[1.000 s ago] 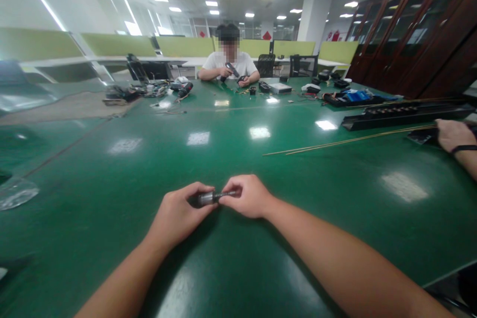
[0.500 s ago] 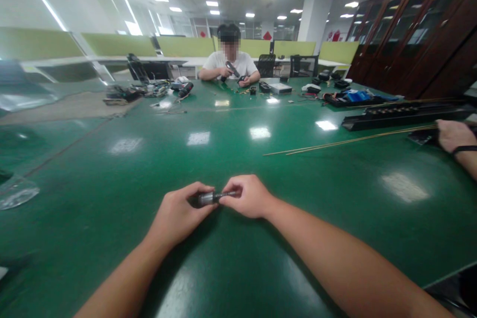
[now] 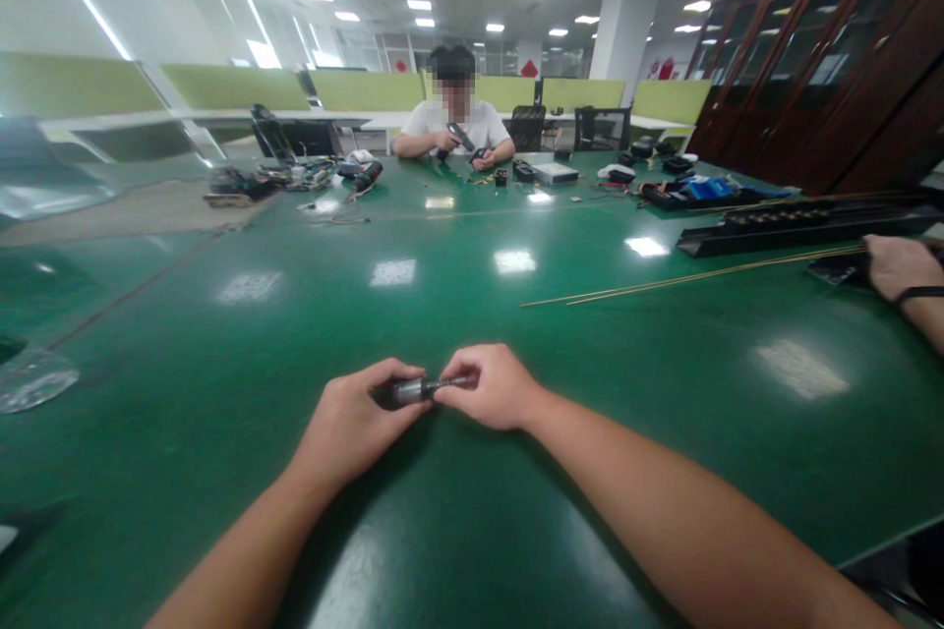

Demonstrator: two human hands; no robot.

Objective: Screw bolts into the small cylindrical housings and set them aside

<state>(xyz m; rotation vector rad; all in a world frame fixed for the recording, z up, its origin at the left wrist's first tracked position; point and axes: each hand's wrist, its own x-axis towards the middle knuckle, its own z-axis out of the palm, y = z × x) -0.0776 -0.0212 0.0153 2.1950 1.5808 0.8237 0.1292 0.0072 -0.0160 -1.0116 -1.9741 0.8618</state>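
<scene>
Low over the green table, my left hand (image 3: 352,425) is closed on a short silver metal cylinder (image 3: 410,391), thumb above and fingers below. A thin dark metal shaft (image 3: 451,382) sticks out of the cylinder's right end. My right hand (image 3: 496,387) pinches this shaft between thumb and fingers, right beside the left fingertips. The cylinder's left end is hidden in my left palm, and the shaft's far tip is partly covered by my right hand. I cannot tell how the two parts are joined.
Long thin brass-coloured rods (image 3: 626,292) lie on the green table (image 3: 295,334), with another person's hand (image 3: 901,267) at their right end. A black rail (image 3: 796,228) lies behind them. Across the table a person (image 3: 483,128) holds a tool. A power drill (image 3: 367,177) lies at back left.
</scene>
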